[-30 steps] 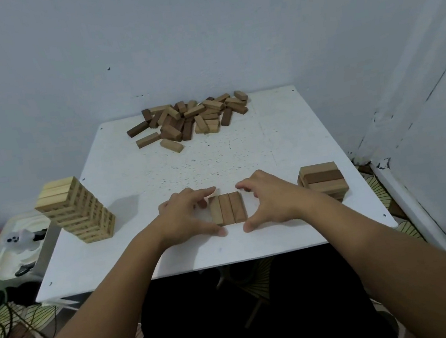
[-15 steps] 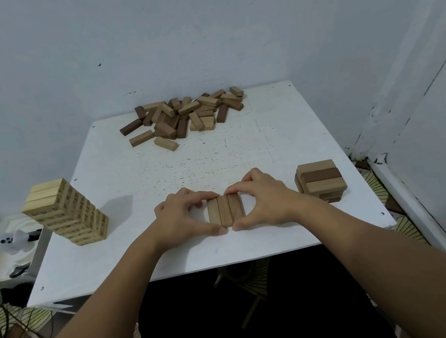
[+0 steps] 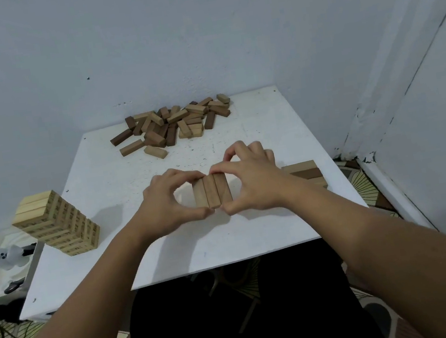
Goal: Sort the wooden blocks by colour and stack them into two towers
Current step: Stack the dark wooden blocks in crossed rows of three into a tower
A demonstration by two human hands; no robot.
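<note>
now both hands pinch the three brown blocks (image 3: 212, 192) as one row, the left hand (image 3: 170, 202) and right hand (image 3: 252, 181) closed tighter than a second ago and seemingly lifting them; they likely go to the short stack (image 3: 304, 171) beyond the right wrist.

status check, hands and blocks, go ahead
Left hand and right hand both grip the row of three blocks, lifted off the white table. Short brown stack partly behind right wrist. Path unobstructed.
</note>
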